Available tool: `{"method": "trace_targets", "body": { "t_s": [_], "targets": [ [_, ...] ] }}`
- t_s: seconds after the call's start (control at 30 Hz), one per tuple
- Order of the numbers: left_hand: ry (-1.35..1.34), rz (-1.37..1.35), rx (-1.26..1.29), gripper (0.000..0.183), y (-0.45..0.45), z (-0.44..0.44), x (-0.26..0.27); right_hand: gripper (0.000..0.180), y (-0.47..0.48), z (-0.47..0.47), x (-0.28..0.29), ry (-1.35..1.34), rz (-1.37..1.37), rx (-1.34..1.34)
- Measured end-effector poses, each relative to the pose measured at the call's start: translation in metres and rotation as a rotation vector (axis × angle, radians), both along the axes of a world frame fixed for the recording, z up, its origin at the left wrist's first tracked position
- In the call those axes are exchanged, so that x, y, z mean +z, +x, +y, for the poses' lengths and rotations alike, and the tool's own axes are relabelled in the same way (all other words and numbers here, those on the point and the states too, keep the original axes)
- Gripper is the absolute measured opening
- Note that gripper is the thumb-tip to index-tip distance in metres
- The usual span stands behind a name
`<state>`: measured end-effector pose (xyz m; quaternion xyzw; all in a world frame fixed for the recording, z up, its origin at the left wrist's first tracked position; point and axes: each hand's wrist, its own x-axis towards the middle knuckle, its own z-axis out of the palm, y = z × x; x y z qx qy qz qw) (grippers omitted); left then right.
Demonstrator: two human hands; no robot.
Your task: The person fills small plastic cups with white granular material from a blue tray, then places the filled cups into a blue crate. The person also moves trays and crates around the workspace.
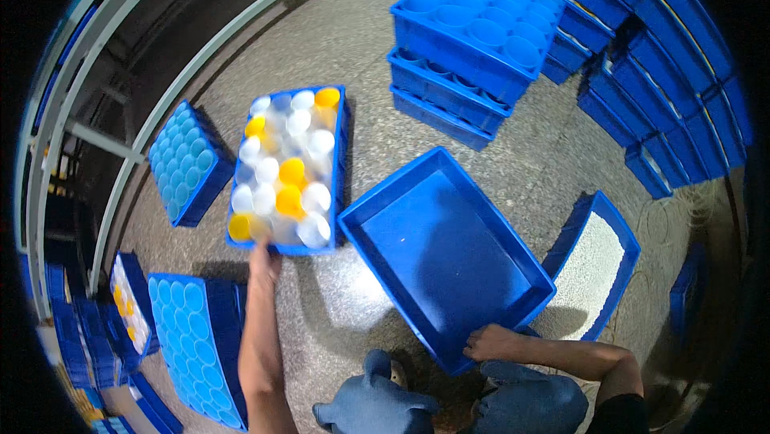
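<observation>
My left hand (264,262) is at the near edge of a blue plastic crate (341,151), its thumb side over the rim; its fingers are partly hidden. Rows of white cups (264,199) and yellow cups (292,170) fill this crate and look blurred. To its right lies a shallow blue plastic tray (415,235), set at an angle and holding only a small pale speck. My right hand (490,342) is curled over the near rim of that tray, close to its bottom corner.
Stacked blue crates with round openings (475,31) stand ahead. A blue bin of white granules (592,271) sits at right. More crates with light-blue round cells (180,163) lie at left, beside a metal frame (198,73). Stacked blue bins (668,91) line the right.
</observation>
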<state>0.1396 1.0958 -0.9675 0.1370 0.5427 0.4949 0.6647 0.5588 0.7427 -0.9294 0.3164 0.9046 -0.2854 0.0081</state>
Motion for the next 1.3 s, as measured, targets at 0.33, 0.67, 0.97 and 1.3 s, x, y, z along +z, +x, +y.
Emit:
{"method": "trace_targets", "body": {
  "t_s": [0.33,0.67,0.97,1.3],
  "targets": [
    [0.270,0.122,-0.317,0.091,0.219,0.115,0.056,0.012,-0.027,0.016,0.029,-0.114,0.054,-0.063],
    [0.300,0.661,-0.118,0.055,0.098,-0.078,0.024,0.023,-0.026,0.040,0.086,-0.087,0.327,-0.223],
    [0.294,0.599,-0.397,0.042,0.099,-0.084,0.041,0.058,0.075,0.056,0.179,-0.573,1.929,-1.156],
    [1.006,1.077,-1.665,0.029,0.210,-0.048,-0.009,0.035,0.124,-0.068,0.392,0.184,0.809,-1.086]
  ]
}}
